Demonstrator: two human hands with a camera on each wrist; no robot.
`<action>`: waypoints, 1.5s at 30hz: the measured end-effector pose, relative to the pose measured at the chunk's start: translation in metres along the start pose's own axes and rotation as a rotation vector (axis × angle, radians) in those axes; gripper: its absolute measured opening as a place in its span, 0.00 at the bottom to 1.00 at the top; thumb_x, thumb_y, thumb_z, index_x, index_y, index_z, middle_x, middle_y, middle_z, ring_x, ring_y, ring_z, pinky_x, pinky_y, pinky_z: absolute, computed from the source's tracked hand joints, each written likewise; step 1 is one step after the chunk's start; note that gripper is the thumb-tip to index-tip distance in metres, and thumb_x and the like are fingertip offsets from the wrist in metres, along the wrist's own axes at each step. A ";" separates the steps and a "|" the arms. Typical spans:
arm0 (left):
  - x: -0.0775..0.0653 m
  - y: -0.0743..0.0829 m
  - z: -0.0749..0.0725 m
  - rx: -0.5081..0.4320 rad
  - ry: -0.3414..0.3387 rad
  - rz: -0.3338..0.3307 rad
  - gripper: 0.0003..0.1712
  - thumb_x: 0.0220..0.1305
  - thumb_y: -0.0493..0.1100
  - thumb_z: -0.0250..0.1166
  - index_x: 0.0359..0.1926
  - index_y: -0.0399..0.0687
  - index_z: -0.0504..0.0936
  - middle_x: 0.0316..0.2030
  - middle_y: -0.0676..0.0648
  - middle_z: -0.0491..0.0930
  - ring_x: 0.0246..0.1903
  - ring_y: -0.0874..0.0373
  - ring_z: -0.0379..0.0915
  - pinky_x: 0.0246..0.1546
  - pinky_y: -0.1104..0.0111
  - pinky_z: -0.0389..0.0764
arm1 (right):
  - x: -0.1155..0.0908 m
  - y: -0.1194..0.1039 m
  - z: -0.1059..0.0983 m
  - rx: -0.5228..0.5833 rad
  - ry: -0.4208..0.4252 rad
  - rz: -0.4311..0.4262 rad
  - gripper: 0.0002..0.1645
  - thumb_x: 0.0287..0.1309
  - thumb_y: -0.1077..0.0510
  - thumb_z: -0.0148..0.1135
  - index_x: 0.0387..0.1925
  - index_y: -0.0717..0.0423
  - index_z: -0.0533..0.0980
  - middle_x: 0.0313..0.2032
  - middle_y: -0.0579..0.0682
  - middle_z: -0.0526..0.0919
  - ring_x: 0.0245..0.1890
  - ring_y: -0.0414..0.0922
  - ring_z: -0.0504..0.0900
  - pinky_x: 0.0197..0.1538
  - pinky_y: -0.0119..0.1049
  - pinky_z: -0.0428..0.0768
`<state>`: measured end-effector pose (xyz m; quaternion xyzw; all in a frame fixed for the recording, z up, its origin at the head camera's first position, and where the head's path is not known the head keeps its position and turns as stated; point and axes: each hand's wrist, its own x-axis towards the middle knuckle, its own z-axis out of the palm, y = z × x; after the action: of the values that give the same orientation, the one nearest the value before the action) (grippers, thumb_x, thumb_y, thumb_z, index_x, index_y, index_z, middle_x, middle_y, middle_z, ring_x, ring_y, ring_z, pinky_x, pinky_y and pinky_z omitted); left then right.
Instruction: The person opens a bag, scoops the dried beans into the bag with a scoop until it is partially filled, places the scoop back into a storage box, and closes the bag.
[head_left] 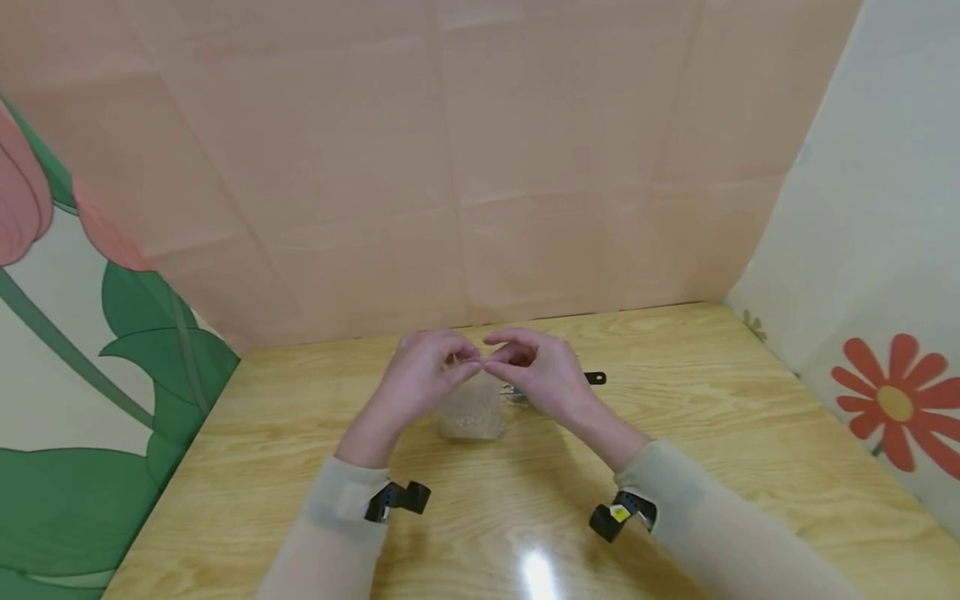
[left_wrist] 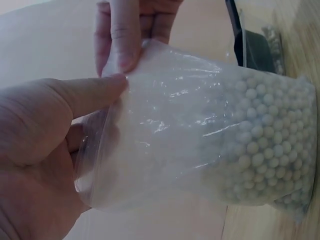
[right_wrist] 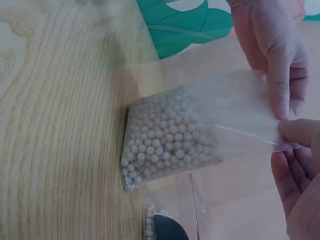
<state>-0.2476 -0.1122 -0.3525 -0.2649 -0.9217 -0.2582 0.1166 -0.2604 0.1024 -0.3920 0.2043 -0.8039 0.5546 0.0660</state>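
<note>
A clear zip bag stands upright on the wooden table, its lower part filled with small off-white beads. My left hand pinches the bag's top edge between thumb and fingers. Right beside it, my right hand pinches the same edge, the two thumb tips nearly touching. In the left wrist view the left thumb lies against the plastic near the seal strip. Behind my right hand, a clear container holds more beads and a black scoop; the head view shows only the black handle sticking out.
The wooden table reaches back to a wall covered with pinkish-beige sheeting. Painted leaves are on the left wall, and a red flower is on the right wall. Each wrist wears a small black camera.
</note>
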 end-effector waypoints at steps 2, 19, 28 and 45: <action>-0.001 0.000 0.000 0.035 -0.006 -0.002 0.04 0.74 0.45 0.75 0.43 0.52 0.92 0.43 0.55 0.89 0.41 0.57 0.80 0.65 0.43 0.69 | -0.001 -0.001 0.001 0.003 0.003 0.013 0.18 0.67 0.58 0.80 0.57 0.50 0.88 0.37 0.43 0.92 0.38 0.44 0.90 0.37 0.36 0.83; -0.008 -0.005 -0.004 0.031 0.005 -0.046 0.04 0.74 0.44 0.74 0.43 0.50 0.91 0.40 0.54 0.88 0.41 0.55 0.82 0.66 0.43 0.70 | 0.001 -0.005 -0.001 0.054 -0.026 0.037 0.25 0.67 0.59 0.79 0.64 0.50 0.86 0.41 0.45 0.93 0.42 0.46 0.91 0.42 0.36 0.85; -0.015 -0.014 -0.008 -0.038 0.028 -0.084 0.03 0.75 0.42 0.73 0.43 0.49 0.90 0.41 0.51 0.87 0.43 0.53 0.84 0.54 0.51 0.81 | 0.003 -0.009 0.002 0.007 -0.032 0.055 0.26 0.67 0.57 0.79 0.65 0.48 0.86 0.40 0.43 0.92 0.43 0.43 0.91 0.45 0.41 0.86; -0.030 -0.026 -0.011 -0.157 0.081 -0.201 0.06 0.78 0.43 0.71 0.47 0.46 0.90 0.42 0.50 0.85 0.43 0.52 0.79 0.47 0.53 0.81 | 0.007 -0.010 0.004 0.031 -0.065 0.097 0.27 0.68 0.56 0.79 0.66 0.47 0.85 0.43 0.44 0.93 0.47 0.43 0.92 0.52 0.43 0.88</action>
<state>-0.2362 -0.1492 -0.3645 -0.1691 -0.9151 -0.3504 0.1061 -0.2624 0.0943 -0.3825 0.1840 -0.8059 0.5626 0.0098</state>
